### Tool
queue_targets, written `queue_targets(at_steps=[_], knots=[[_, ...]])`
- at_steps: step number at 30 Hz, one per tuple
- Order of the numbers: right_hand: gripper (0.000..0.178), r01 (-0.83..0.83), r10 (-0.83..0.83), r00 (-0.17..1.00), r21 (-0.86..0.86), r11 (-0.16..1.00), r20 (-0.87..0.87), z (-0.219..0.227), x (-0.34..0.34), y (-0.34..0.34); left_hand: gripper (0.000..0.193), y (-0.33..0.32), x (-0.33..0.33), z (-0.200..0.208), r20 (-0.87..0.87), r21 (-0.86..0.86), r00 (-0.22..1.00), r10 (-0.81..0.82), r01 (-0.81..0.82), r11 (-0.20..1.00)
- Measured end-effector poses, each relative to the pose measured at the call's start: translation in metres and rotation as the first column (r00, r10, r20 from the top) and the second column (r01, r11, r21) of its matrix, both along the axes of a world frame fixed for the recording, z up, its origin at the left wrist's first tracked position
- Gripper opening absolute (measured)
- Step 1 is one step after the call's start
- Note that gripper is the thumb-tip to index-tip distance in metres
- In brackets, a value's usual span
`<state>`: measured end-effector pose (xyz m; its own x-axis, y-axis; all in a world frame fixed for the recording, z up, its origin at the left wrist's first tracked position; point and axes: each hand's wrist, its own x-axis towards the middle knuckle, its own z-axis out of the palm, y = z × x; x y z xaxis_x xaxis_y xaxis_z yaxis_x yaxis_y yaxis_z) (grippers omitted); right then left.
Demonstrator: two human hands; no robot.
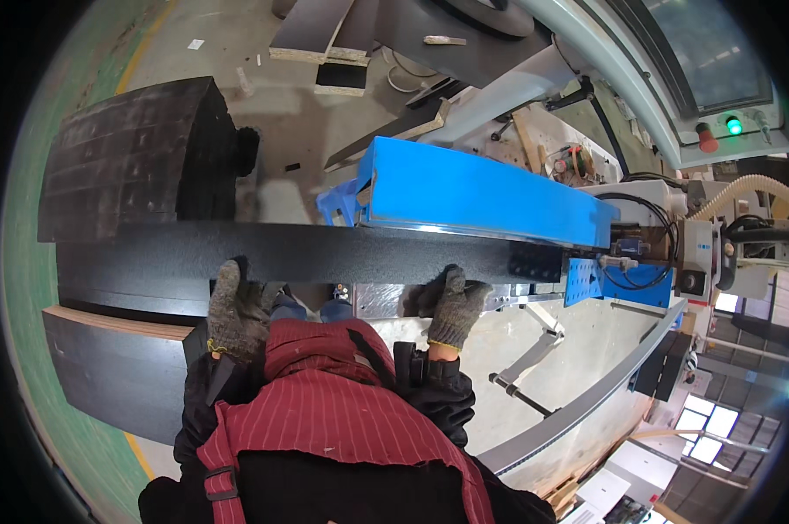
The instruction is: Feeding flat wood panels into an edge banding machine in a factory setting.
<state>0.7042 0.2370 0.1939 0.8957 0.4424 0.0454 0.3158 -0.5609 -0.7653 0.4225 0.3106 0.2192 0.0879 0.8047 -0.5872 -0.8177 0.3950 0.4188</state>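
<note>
A long, narrow black board (342, 253) lies crosswise in front of me, its right end alongside the machine's blue housing (482, 194). My left hand (234, 306), in a grey knit glove, grips the near edge toward the board's left part, thumb on top. Farther right, my right hand (457, 311), gloved the same way, holds that edge with its thumb up on the face. The fingers of both hands are partly hidden under the board. Beneath it, next to my right hand, a metal work surface (390, 299) shows.
Dark panels are stacked at the left (133, 157), and another panel stack (115, 358) sits nearer. A control panel (709, 79) with a screen and a lit green button is at the upper right. A curved grey rail (604, 393) and a support arm (530, 349) stand right of me.
</note>
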Motion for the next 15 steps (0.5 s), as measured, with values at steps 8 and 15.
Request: queue_targets(at_steps=[8, 15], knots=[[0.046, 0.123, -0.134, 0.972, -0.065, 0.99, -0.193, 0.017, 0.076, -0.017, 0.044, 0.023, -0.088, -0.073, -0.857, 0.315, 0.434, 0.279, 0.011, 0.949], [0.048, 0.047, -0.053, 0.993, -0.06, 0.997, -0.103, 0.0, 0.075, -0.014, 0.051, 0.011, -0.12, -0.056, -0.751, 0.248, 0.615, 0.241, -0.075, 0.966]])
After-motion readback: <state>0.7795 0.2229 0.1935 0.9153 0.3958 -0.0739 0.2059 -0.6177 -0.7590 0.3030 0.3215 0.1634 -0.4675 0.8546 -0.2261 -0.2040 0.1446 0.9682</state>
